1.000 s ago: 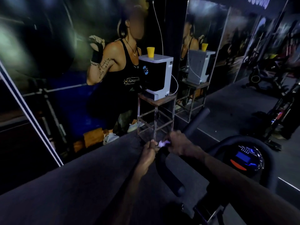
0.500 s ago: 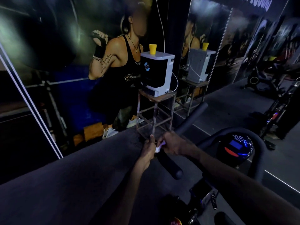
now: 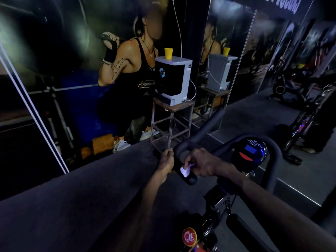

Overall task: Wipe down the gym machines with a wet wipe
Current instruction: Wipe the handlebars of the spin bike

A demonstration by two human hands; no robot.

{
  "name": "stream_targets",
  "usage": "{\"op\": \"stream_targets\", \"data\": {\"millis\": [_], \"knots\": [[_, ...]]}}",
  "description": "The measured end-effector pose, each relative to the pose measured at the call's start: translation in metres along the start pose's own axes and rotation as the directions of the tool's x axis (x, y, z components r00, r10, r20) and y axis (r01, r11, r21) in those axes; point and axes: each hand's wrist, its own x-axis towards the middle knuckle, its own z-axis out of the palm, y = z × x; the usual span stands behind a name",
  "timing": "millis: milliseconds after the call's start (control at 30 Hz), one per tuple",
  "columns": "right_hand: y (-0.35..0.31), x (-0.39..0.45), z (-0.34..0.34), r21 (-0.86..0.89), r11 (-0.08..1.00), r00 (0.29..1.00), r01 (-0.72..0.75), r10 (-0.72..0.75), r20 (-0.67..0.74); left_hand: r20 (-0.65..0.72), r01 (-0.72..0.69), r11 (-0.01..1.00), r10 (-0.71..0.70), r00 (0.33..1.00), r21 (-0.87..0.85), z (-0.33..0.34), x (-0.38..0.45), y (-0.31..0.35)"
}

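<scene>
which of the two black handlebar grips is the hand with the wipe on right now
The near, short grip pointing toward the camera: the right hand presses the white wipe onto it. The long grip angling toward the mirror is untouched.

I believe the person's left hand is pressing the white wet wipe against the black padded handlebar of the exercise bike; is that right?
Not quite: the head view shows the right hand pressing the white wet wipe against the black padded handlebar; the left hand only grips the bar beside it.

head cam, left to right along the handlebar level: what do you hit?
left hand → wet wipe → right hand → bike console → handlebar loop
</scene>
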Motion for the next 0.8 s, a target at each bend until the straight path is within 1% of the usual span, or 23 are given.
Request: {"op": "stream_targets", "data": {"millis": [67,133,267,333,400,433,500,533,567,633,667,733,767,800], "knots": [[0.006,-0.010,-0.001,0.052,0.998,1.000,-0.021,0.021,-0.003,0.012,-0.023,0.998,0.022,1.000,0.052,0.004,-0.005,0.000],[0.012,-0.013,0.004,0.144,0.987,0.994,-0.077,0.087,-0.067,-0.010,-0.061,0.994,0.062,0.998,0.095,0.008,-0.009,-0.002],[0.023,-0.015,0.028,0.275,0.947,0.960,-0.165,0.218,-0.176,-0.050,-0.095,0.986,0.103,0.993,0.133,0.014,-0.020,-0.009],[0.025,-0.016,0.034,0.375,0.903,0.947,-0.209,0.283,-0.153,-0.065,-0.099,0.984,0.110,0.992,0.150,0.012,-0.021,-0.013],[0.025,-0.013,0.039,0.525,0.806,0.928,-0.273,0.364,-0.077,-0.072,-0.078,0.984,0.090,0.993,0.161,0.012,-0.023,-0.016],[0.027,-0.007,0.043,0.594,0.753,0.913,-0.285,0.401,-0.071,-0.077,-0.068,0.984,0.082,0.994,0.167,0.011,-0.025,-0.019],[0.026,0.001,0.054,0.655,0.681,0.870,-0.327,0.488,-0.074,-0.082,-0.059,0.982,0.075,0.994,0.180,0.010,-0.033,-0.025],[0.028,0.005,0.061,0.675,0.663,0.864,-0.324,0.498,-0.075,-0.085,-0.058,0.981,0.074,0.994,0.184,0.009,-0.037,-0.026],[0.030,0.008,0.066,0.715,0.622,0.867,-0.318,0.496,-0.046,-0.084,-0.056,0.983,0.072,0.994,0.177,0.007,-0.042,-0.027],[0.029,0.015,0.066,0.823,0.490,0.863,-0.288,0.505,0.001,-0.081,-0.052,0.987,0.065,0.995,0.153,0.004,-0.051,-0.025],[0.021,0.015,0.055,0.849,0.452,0.858,-0.273,0.514,0.002,-0.085,-0.053,0.985,0.067,0.994,0.162,0.004,-0.055,-0.025],[0.014,0.028,0.040,0.866,0.449,0.854,-0.218,0.518,-0.053,-0.091,-0.068,0.978,0.088,0.992,0.197,0.004,-0.058,-0.027],[0.008,0.034,0.032,0.856,0.479,0.845,-0.192,0.525,-0.105,-0.084,-0.070,0.972,0.090,0.992,0.222,0.004,-0.058,-0.028],[0.005,0.042,0.026,0.816,0.554,0.816,-0.163,0.541,-0.205,-0.085,-0.063,0.967,0.086,0.993,0.246,0.004,-0.059,-0.028]]}}
